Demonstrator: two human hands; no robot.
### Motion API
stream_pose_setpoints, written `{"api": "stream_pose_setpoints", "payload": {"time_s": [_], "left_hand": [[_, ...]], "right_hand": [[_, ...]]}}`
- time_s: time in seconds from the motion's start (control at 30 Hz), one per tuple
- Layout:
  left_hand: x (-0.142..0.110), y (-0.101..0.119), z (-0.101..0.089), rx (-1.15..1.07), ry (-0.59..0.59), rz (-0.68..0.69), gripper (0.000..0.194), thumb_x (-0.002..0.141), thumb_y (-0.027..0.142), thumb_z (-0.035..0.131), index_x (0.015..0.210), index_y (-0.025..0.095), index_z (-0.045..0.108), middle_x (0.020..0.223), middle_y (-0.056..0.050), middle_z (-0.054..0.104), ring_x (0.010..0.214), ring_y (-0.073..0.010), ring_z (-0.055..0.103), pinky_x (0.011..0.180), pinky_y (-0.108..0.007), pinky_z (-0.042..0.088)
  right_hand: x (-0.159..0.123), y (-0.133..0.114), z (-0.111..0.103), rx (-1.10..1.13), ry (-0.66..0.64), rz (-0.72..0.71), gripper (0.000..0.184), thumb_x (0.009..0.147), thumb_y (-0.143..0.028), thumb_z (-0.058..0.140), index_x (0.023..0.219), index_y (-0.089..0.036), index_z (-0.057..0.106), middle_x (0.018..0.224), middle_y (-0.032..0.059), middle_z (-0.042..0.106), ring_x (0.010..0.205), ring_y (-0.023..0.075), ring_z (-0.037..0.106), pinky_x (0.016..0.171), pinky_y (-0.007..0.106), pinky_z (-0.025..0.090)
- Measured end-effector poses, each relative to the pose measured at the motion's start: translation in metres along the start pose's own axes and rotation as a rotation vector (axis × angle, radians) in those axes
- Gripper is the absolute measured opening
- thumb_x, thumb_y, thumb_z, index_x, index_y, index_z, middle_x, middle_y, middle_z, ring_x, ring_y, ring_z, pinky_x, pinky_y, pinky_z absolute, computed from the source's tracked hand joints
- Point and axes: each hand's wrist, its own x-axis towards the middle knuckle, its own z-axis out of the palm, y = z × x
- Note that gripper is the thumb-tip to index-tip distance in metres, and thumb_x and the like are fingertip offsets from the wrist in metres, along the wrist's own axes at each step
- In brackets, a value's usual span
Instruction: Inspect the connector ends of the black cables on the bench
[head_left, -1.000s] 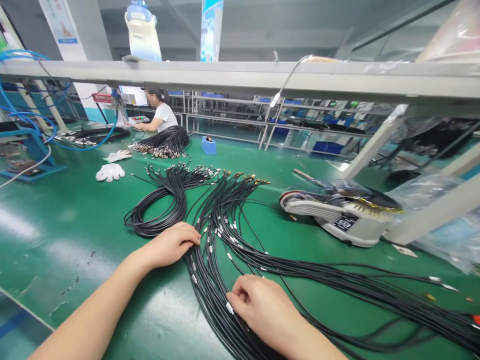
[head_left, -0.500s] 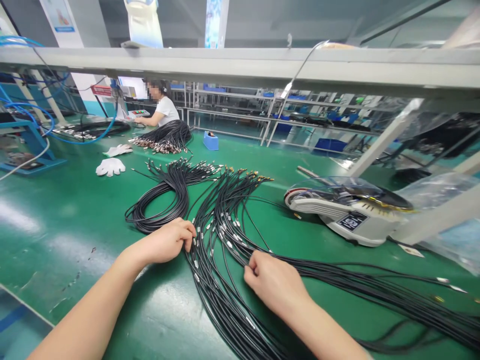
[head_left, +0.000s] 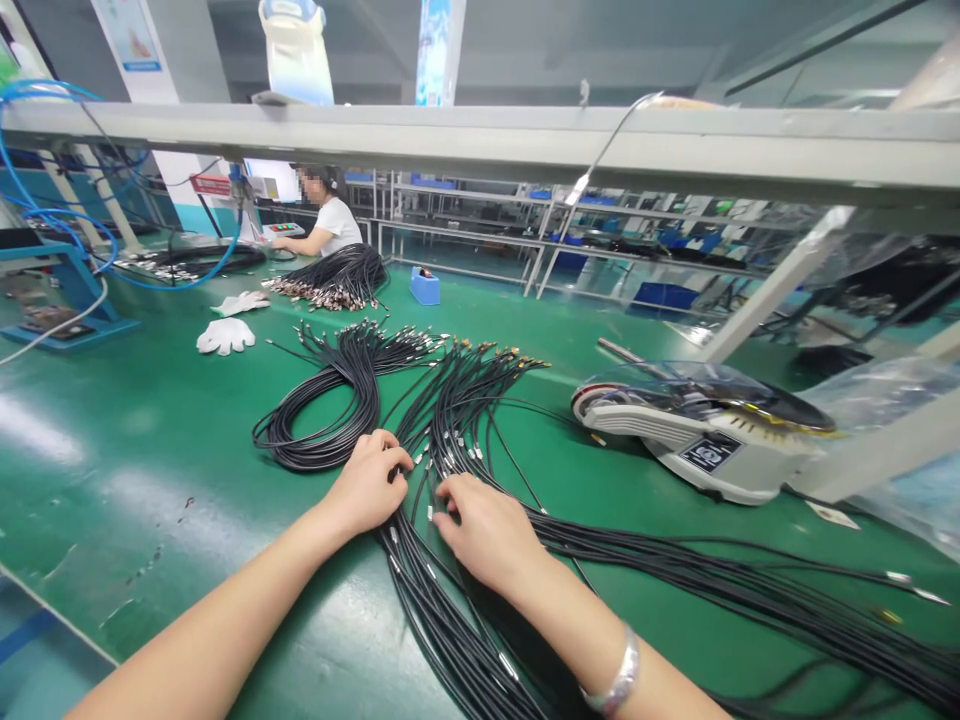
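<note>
A big bundle of thin black cables (head_left: 457,420) with small metal ends lies fanned out across the green table (head_left: 135,440). My left hand (head_left: 369,482) rests on the bundle's left edge, fingers curled onto the cables. My right hand (head_left: 484,527) lies just to its right, fingers bent and pinching into the same strands. A second coiled bundle of black cables (head_left: 326,405) sits just beyond my left hand.
A white and black tape dispenser machine (head_left: 705,425) stands at the right. White gloves (head_left: 225,335) lie at the far left. A person in a white shirt (head_left: 330,222) works at the far end beside another cable pile (head_left: 334,282). A blue box (head_left: 425,286) sits behind.
My right hand has slid up and left along the bundle, from near the front edge to beside my left hand. My left hand has shifted slightly right onto the cables.
</note>
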Motion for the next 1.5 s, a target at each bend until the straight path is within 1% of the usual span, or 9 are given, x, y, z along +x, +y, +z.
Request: {"api": "stream_pose_setpoints", "payload": {"time_s": [0.27, 0.4, 0.67, 0.93, 1.03, 1.17, 1.3, 1.43, 1.5], "left_hand": [[0.000, 0.002, -0.010, 0.080, -0.023, -0.289, 0.061, 0.076, 0.048, 0.050, 0.125, 0.015, 0.038, 0.105, -0.013, 0.053, 0.100, -0.0284, 0.053, 0.084, -0.037, 0.039], [0.004, 0.009, -0.005, 0.014, -0.085, -0.346, 0.064, 0.071, 0.036, 0.058, 0.127, 0.016, 0.036, 0.107, -0.015, 0.056, 0.101, -0.0315, 0.053, 0.082, -0.038, 0.037], [0.016, -0.003, -0.004, -0.265, -0.039, -0.451, 0.048, 0.064, 0.020, 0.059, 0.111, 0.017, 0.047, 0.060, 0.003, 0.054, 0.060, -0.0178, 0.056, 0.056, -0.026, 0.037], [0.013, 0.002, -0.008, -0.767, 0.089, -0.497, 0.046, 0.068, 0.028, 0.062, 0.107, 0.013, 0.043, 0.055, 0.008, 0.044, 0.042, -0.0082, 0.047, 0.044, -0.020, 0.040], [0.015, 0.001, -0.014, -0.926, 0.198, -0.533, 0.033, 0.080, 0.038, 0.046, 0.104, 0.015, 0.042, 0.067, 0.004, 0.050, 0.049, -0.0075, 0.053, 0.049, -0.021, 0.046], [0.017, -0.007, -0.015, -1.004, 0.189, -0.604, 0.011, 0.078, 0.021, 0.046, 0.087, 0.014, 0.046, 0.069, 0.001, 0.055, 0.049, -0.0072, 0.055, 0.049, -0.022, 0.049], [0.017, -0.010, -0.005, -0.983, -0.018, -0.633, 0.011, 0.068, 0.007, 0.056, 0.076, 0.012, 0.050, 0.048, 0.002, 0.054, 0.038, -0.0107, 0.054, 0.042, -0.024, 0.048], [0.019, -0.010, 0.001, -0.914, -0.050, -0.619, 0.012, 0.067, 0.010, 0.060, 0.071, 0.014, 0.050, 0.041, 0.006, 0.052, 0.032, -0.0090, 0.049, 0.035, -0.019, 0.040], [0.020, -0.010, 0.001, -0.891, -0.057, -0.606, 0.013, 0.067, 0.014, 0.062, 0.063, 0.014, 0.050, 0.040, 0.005, 0.052, 0.029, -0.0077, 0.045, 0.032, -0.017, 0.033]], "right_hand": [[-0.014, -0.006, 0.000, -0.041, 0.030, 0.084, 0.025, 0.082, -0.037, 0.047, 0.087, -0.017, 0.060, 0.088, 0.0063, 0.062, 0.080, 0.0197, 0.059, 0.068, 0.029, 0.040], [-0.022, -0.019, 0.002, 0.045, -0.033, 0.151, 0.033, 0.076, -0.049, 0.051, 0.081, -0.018, 0.061, 0.085, 0.0062, 0.063, 0.075, 0.0200, 0.060, 0.065, 0.029, 0.040], [-0.042, -0.042, 0.007, 0.146, -0.078, 0.171, 0.050, 0.062, -0.044, 0.062, 0.101, -0.013, 0.057, 0.091, 0.0112, 0.066, 0.086, 0.0275, 0.061, 0.074, 0.034, 0.042], [-0.034, -0.041, 0.000, 0.282, -0.118, 0.257, 0.005, 0.063, -0.022, 0.050, 0.064, -0.018, 0.053, 0.068, 0.0042, 0.064, 0.063, 0.0185, 0.058, 0.051, 0.025, 0.034], [-0.030, -0.038, -0.007, 0.533, -0.176, 0.273, 0.002, 0.063, -0.017, 0.047, 0.063, -0.018, 0.046, 0.063, 0.0024, 0.062, 0.056, 0.0140, 0.057, 0.047, 0.021, 0.035], [-0.028, -0.033, -0.006, 0.967, -0.333, 0.331, 0.007, 0.070, -0.015, 0.042, 0.077, -0.017, 0.043, 0.065, 0.0023, 0.062, 0.052, 0.0116, 0.058, 0.045, 0.019, 0.041], [-0.031, -0.031, -0.004, 0.767, -0.226, 0.246, 0.006, 0.073, -0.020, 0.043, 0.073, -0.017, 0.048, 0.067, 0.0023, 0.061, 0.056, 0.0127, 0.056, 0.048, 0.021, 0.038], [-0.034, -0.033, -0.012, 0.450, -0.003, 0.176, 0.011, 0.072, -0.019, 0.044, 0.061, -0.018, 0.045, 0.067, 0.0017, 0.059, 0.064, 0.0141, 0.053, 0.055, 0.024, 0.036], [-0.034, -0.034, -0.018, 0.521, -0.044, 0.199, 0.010, 0.074, -0.019, 0.041, 0.066, -0.018, 0.046, 0.069, 0.0018, 0.060, 0.061, 0.0129, 0.055, 0.053, 0.023, 0.038]]}}
